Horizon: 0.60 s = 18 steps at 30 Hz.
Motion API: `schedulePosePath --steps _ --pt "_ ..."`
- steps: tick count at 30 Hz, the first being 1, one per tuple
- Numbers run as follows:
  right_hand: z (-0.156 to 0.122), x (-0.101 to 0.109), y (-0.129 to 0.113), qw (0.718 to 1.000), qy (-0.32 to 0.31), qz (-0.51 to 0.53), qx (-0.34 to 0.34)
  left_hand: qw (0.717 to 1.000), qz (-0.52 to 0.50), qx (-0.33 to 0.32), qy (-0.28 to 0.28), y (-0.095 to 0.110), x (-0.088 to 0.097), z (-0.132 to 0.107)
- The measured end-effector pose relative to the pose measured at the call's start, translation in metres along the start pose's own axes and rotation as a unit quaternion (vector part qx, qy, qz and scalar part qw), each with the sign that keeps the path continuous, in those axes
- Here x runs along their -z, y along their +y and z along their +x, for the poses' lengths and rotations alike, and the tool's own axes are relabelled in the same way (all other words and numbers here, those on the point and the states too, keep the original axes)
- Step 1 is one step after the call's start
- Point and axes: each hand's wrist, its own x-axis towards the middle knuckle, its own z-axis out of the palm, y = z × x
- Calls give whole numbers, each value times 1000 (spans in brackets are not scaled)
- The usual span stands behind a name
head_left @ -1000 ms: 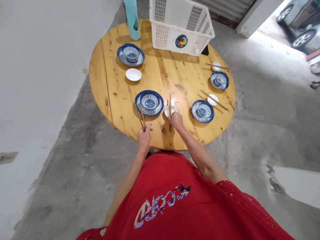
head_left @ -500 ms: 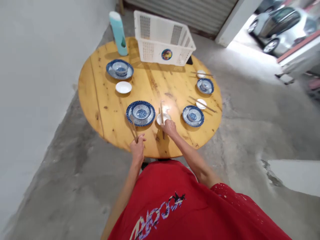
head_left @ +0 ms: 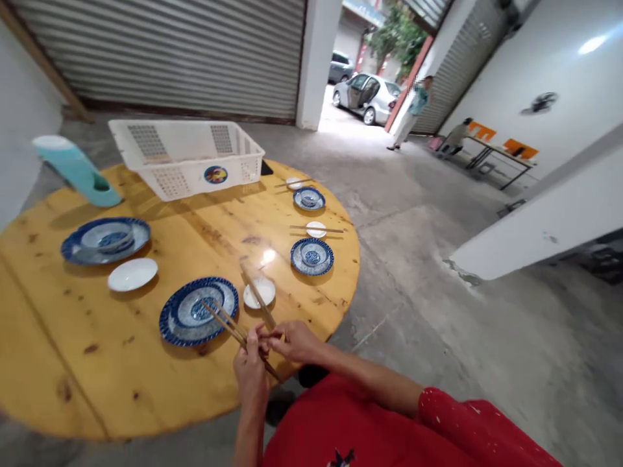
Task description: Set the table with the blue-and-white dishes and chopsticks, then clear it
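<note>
Your left hand (head_left: 250,370) and right hand (head_left: 296,340) overlapped at the fingers, so your exact grip on the held chopsticks (head_left: 232,329) was hidden; couldn't count the sticks. Blurred crossing pair (head_left: 257,296) covered a strip of the small white dish (head_left: 268,290); couldn't tell if its near ends touched your fingers. Bottom edge cut your left forearm (head_left: 250,428) and red shirt (head_left: 331,421), most of its print lost. Bench (head_left: 121,363) ran off frame left. Basket (head_left: 189,181) front wall hid its floor; sticker (head_left: 215,175) was too small to read. Black object (head_left: 266,168) sat partly behind it, unidentifiable. Turquoise container (head_left: 78,170) was smeared. Seated person (head_left: 456,137) was too small to tell what they were doing.
</note>
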Motion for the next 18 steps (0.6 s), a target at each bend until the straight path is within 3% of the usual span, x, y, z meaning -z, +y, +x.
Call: schedulePosePath --steps 4,6,11,15,18 --pt "-27 -11 10 997 24 60 -36 997 21 64 -35 -15 -11 -2" --pt "-36 -16 13 993 16 100 -61 996 44 65 -43 -22 -10 -3" --pt "-46 -35 9 979 -69 178 -68 994 93 27 -44 -33 9 -4" --pt "-41 -40 -1 982 -130 137 -27 997 54 61 -1 -37 27 -2" --pt "-42 -37 -1 969 -178 171 -3 995 28 90 23 -41 34 -6"
